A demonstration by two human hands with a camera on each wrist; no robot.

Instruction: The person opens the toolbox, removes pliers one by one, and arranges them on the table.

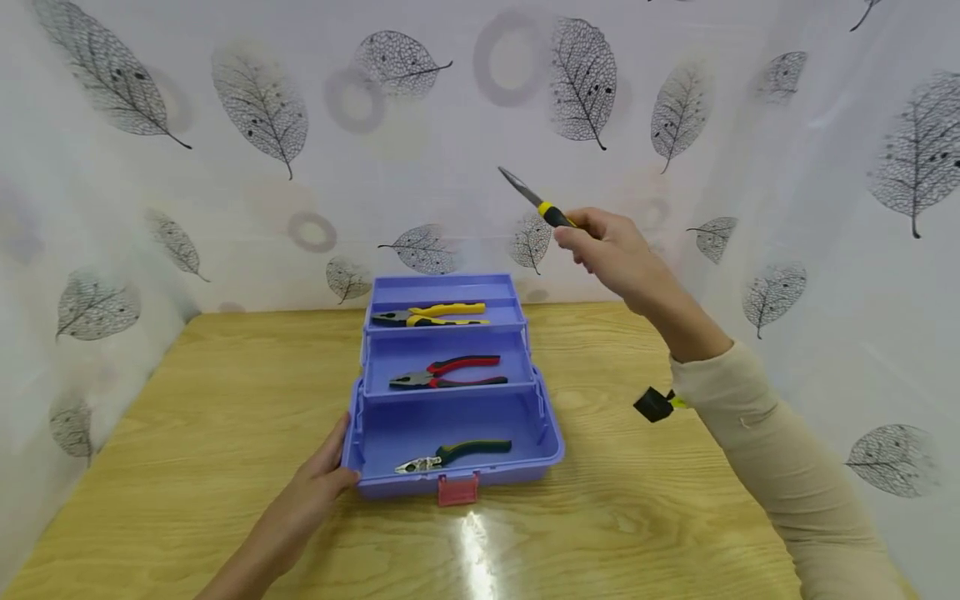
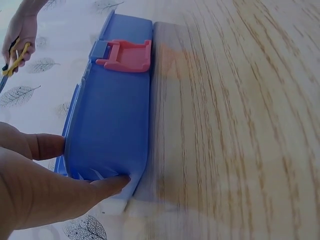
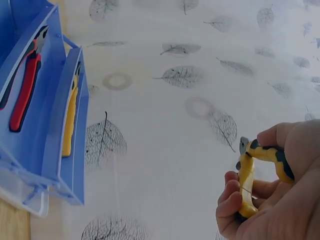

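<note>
**Mia:** What do you see from the head?

**Tom:** A blue toolbox (image 1: 452,417) sits open on the wooden tabletop (image 1: 187,433). It has three steps. The top tray holds yellow pliers (image 1: 431,315). The middle tray holds red pliers (image 1: 447,372). The bottom part holds green pliers (image 1: 453,455). A red latch (image 1: 457,490) is on the front.

**Mia:** And the hands?

**Tom:** The left hand (image 1: 318,483) rests on the box's left front corner, fingers mostly straight against the wall. The right hand (image 1: 611,246) is up in the air, well above the box and to its right. Its fingers are curled round a long-nose tool (image 1: 536,200) with a yellow and black grip. The thin tip points up and left, toward the leaf curtain (image 1: 262,108).

**Mia:** What about the left wrist view?

**Tom:** The left hand (image 2: 45,185) presses on the blue box (image 2: 112,120), thumb on one side and a finger on the corner. The red latch (image 2: 127,55) shows on the wall. Far off, the right hand (image 2: 20,32) grips the yellow handles (image 2: 17,57).

**Mia:** And the right wrist view?

**Tom:** The right hand (image 3: 272,200) squeezes the yellow handles (image 3: 250,175) in its curled fingers. The box (image 3: 45,150) is off to the left, well apart, with the red pliers (image 3: 25,85) and yellow pliers (image 3: 70,115) in their trays.
</note>
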